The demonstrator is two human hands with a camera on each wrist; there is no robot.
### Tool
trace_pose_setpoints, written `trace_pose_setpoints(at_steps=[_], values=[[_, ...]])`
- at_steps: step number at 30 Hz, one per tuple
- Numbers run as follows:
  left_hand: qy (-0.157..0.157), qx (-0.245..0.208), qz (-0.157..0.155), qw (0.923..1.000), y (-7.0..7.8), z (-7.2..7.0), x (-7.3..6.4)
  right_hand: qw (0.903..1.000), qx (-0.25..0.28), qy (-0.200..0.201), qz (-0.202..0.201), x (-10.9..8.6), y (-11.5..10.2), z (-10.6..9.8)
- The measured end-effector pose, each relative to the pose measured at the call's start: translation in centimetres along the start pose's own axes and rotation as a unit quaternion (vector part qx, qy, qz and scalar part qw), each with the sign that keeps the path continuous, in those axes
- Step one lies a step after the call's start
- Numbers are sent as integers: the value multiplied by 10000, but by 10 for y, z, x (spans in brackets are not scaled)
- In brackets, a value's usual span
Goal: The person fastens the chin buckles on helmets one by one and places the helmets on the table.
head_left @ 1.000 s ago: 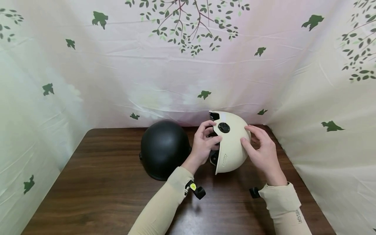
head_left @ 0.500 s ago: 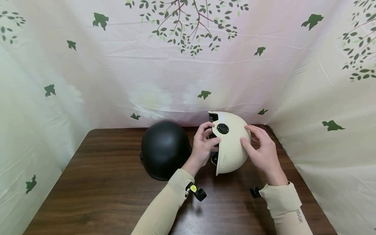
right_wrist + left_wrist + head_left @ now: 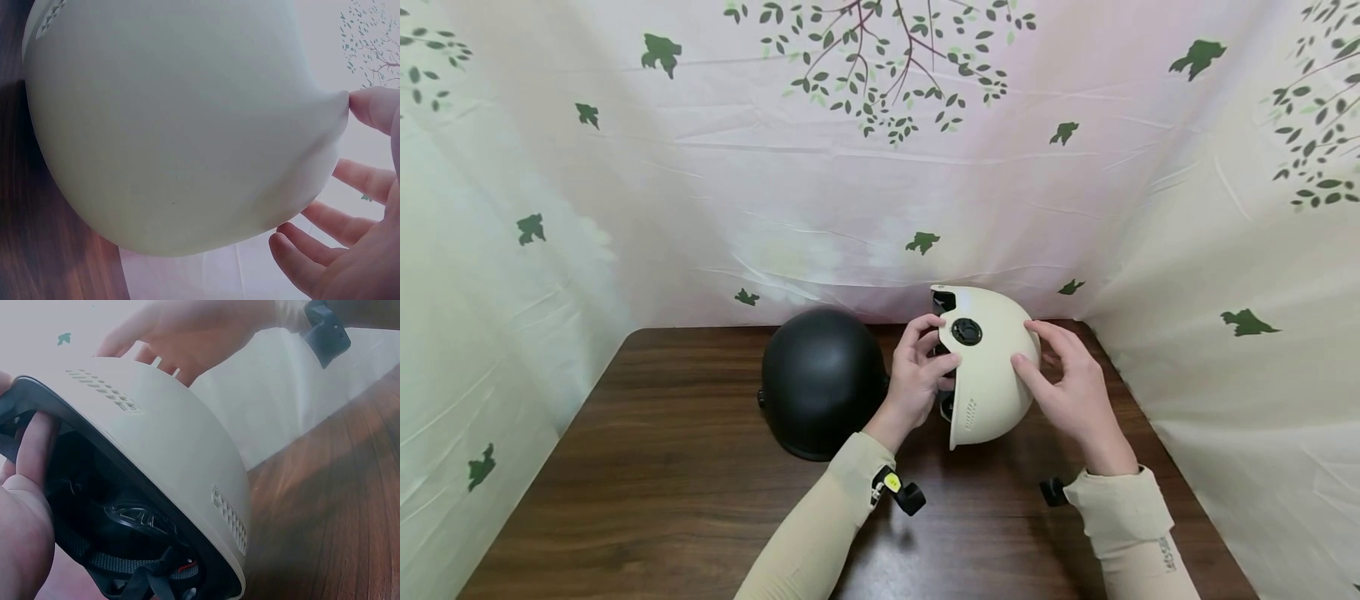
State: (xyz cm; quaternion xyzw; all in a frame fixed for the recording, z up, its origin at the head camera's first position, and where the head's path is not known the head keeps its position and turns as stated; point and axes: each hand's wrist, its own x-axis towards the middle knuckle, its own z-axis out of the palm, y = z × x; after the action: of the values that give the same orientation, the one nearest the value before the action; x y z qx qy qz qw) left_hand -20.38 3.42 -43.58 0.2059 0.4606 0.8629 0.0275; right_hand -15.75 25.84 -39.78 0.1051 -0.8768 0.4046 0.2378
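Note:
A cream helmet [image 3: 992, 383], with a round black fitting on its side, is tipped so that its opening faces left. My left hand [image 3: 913, 379] grips the rim, thumb on the shell and fingers inside the opening. In the left wrist view, black padding and a strap [image 3: 140, 584] show inside the helmet. My right hand [image 3: 1075, 392] holds the crown from the right with thumb and fingertips; in the right wrist view its fingers [image 3: 340, 222] are spread along the smooth shell. Whether the helmet touches the table cannot be told.
A black helmet [image 3: 822, 383] sits dome up just left of my left hand, partly behind the left wrist. Both are over a dark wooden table [image 3: 625, 467]. Pale cloth [image 3: 820, 217] printed with leaves and birds hangs behind and at both sides.
The cream helmet has turned very slightly, its black side fitting shifting a little left and down. Both hands keep their hold; the black helmet stays in place.

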Motion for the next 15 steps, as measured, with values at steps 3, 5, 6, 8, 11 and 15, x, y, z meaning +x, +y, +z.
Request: trace_pose_setpoints(at_steps=[3,5,6,8,11,15], values=[[23,-73,38,10000,-1,-1,-1,10000,-37,6,-24,0,0,0],[60,-136,64,9999,-1,-2,-1,10000,-47,22,-41,0,0,0],[85,-168,72,9998,-1,-2,-1,10000,-47,28,-51,0,-1,0],[149,-230,87,9996,-1,-4,-2,10000,-46,28,-53,0,-1,0],[275,-333,93,9990,-2,-6,-3,10000,-25,4,-45,1,-2,0],[367,-424,106,9984,-3,-10,-5,10000,-20,-14,-52,2,-3,-1]])
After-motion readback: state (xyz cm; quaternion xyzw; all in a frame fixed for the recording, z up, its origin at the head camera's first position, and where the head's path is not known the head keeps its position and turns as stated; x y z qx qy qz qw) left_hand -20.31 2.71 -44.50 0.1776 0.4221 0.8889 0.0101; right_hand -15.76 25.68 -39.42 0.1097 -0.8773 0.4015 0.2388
